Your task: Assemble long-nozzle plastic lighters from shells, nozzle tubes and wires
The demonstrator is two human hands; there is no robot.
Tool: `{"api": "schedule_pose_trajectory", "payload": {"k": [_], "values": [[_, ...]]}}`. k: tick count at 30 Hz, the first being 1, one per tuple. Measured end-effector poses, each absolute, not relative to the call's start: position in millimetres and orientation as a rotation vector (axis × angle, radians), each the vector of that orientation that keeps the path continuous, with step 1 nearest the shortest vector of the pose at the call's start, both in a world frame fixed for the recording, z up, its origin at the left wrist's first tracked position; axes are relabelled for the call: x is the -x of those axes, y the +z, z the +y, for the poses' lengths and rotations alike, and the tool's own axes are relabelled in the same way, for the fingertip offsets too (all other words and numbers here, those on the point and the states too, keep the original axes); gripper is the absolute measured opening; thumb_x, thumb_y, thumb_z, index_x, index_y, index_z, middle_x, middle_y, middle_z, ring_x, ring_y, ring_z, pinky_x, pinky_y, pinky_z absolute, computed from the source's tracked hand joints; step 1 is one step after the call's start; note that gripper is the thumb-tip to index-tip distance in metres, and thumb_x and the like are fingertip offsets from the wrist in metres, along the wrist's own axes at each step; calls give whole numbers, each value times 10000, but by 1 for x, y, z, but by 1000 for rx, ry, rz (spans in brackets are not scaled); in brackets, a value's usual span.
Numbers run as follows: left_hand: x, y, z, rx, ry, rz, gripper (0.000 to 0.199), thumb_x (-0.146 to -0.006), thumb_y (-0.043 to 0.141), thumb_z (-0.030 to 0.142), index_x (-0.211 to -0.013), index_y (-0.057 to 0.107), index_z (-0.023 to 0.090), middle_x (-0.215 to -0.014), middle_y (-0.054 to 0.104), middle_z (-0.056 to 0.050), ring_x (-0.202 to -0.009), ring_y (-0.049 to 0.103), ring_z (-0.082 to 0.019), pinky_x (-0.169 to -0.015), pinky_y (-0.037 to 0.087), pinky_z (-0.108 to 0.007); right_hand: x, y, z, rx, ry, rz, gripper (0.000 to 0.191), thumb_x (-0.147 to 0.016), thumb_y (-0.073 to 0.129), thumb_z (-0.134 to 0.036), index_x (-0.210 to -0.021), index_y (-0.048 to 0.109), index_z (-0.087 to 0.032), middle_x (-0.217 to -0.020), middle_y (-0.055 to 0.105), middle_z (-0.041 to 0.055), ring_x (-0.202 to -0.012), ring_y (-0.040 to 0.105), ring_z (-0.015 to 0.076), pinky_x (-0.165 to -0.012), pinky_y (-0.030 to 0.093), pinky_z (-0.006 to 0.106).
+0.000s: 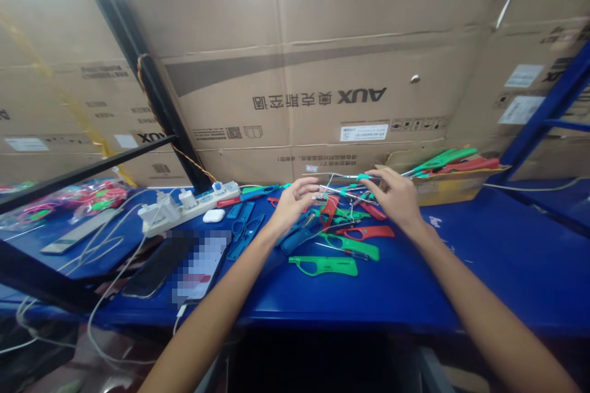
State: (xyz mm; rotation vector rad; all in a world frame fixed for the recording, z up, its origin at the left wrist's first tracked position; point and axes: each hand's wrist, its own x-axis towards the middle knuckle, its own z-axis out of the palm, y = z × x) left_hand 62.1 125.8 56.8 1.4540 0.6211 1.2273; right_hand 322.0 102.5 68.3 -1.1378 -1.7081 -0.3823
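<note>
My right hand [399,199] pinches a thin metal lighter tube [343,177] by its green end, holding it above the pile. Closed at the fingertips, my left hand [295,206] is at the left of the pile, beside a thin pale wire; what its fingers hold is too small to make out. Below both hands lie lighter casing halves, among them a green casing [325,266] nearest me, a red casing [366,232] and a blue casing [295,239]. More metal tubes and wires are tangled between the hands.
An open cardboard box [449,189] with green and red lighters stands at back right. To the left are a power strip [203,206], a white earbud case [214,215], phones [159,264] and loose cables. A cardboard wall [299,61] closes off the back of the blue table [369,304].
</note>
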Motion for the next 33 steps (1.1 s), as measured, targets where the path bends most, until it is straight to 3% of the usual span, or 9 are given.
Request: {"api": "schedule_pose_trajectory", "payload": {"k": [6, 10, 15, 20, 24, 28, 30, 33], "values": [[-63, 58, 122, -1453, 1190, 615, 524, -655, 861, 185, -1147, 683, 196, -1079, 705, -50, -953, 686, -185, -844, 544, -288, -319, 68, 101, 1160, -373, -1718, 314, -962, 608, -476, -989, 752, -198, -915, 750, 70, -567, 572, 155, -626, 466, 319], [-66, 56, 122, -1460, 1183, 661, 369, -754, 830, 356, -1042, 698, 166, -907, 716, -35, -839, 709, -178, -814, 561, -304, -320, 68, 101, 1153, -374, -1725, 304, -963, 611, -469, -986, 747, -198, -902, 747, 67, -567, 575, 156, -622, 467, 319], [-64, 54, 128, -1445, 1222, 747, 444, -795, 766, 552, -966, 646, 160, -859, 723, -24, -719, 732, -172, -729, 582, -295, -320, 69, 101, 1132, -362, -1766, 285, -966, 600, -467, -995, 746, -223, -888, 740, 62, -594, 600, 179, -643, 483, 344], [-62, 49, 134, -1466, 1242, 865, 458, -854, 683, 594, -975, 558, 171, -840, 736, -44, -643, 738, -175, -599, 546, -251, -317, 69, 99, 1088, -343, -1821, 245, -963, 615, -446, -997, 744, -240, -924, 749, 52, -676, 644, 197, -689, 504, 354], [-63, 44, 137, -1534, 1267, 967, 335, -930, 596, 507, -983, 507, 188, -909, 743, -72, -657, 729, -183, -577, 532, -264, -316, 70, 98, 1058, -339, -1821, 226, -960, 636, -414, -1007, 734, -217, -929, 742, 56, -654, 629, 182, -677, 497, 341], [-60, 40, 135, -1672, 1333, 1075, 141, -922, 618, 330, -938, 558, 203, -960, 727, -77, -972, 706, -246, -869, 544, -373, -316, 72, 96, 1019, -338, -1800, 211, -958, 645, -398, -1000, 726, -208, -888, 729, 49, -589, 583, 159, -617, 478, 322], [-58, 39, 133, -1741, 1366, 1117, 118, -864, 686, 257, -925, 597, 208, -1051, 712, -94, -1175, 617, -289, -1053, 448, -435, -316, 74, 95, 989, -332, -1801, 195, -953, 653, -390, -1000, 722, -213, -876, 726, 37, -541, 548, 139, -575, 465, 308], [-56, 41, 130, -1808, 1398, 1126, 177, -864, 688, 238, -1026, 624, 203, -1233, 660, -121, -1337, 485, -314, -1180, 299, -474, -314, 75, 92, 952, -335, -1787, 169, -951, 658, -366, -1013, 718, -220, -899, 732, 36, -541, 552, 132, -561, 467, 300]]}}
